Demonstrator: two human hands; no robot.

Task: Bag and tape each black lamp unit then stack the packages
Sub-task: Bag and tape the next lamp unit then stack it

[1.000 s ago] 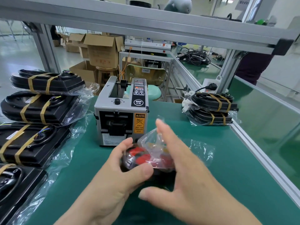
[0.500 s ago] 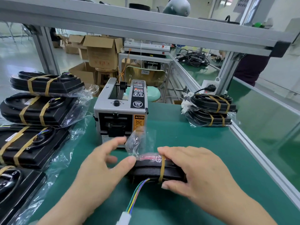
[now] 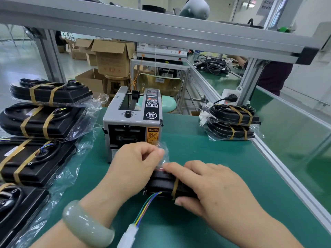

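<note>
While the left hand (image 3: 136, 163) pinched the loose end of the clear bag (image 3: 165, 155) and the right hand (image 3: 211, 185) clamped fingers and thumb on the black lamp (image 3: 161, 185) at lower centre, just before the tape machine (image 3: 132, 126), that end probably wanted folding flat and tight before taping.

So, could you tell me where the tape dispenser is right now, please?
In the head view the tape dispenser stands left of centre on the green mat, just beyond the left hand, with bagged lamps to its left.
</note>
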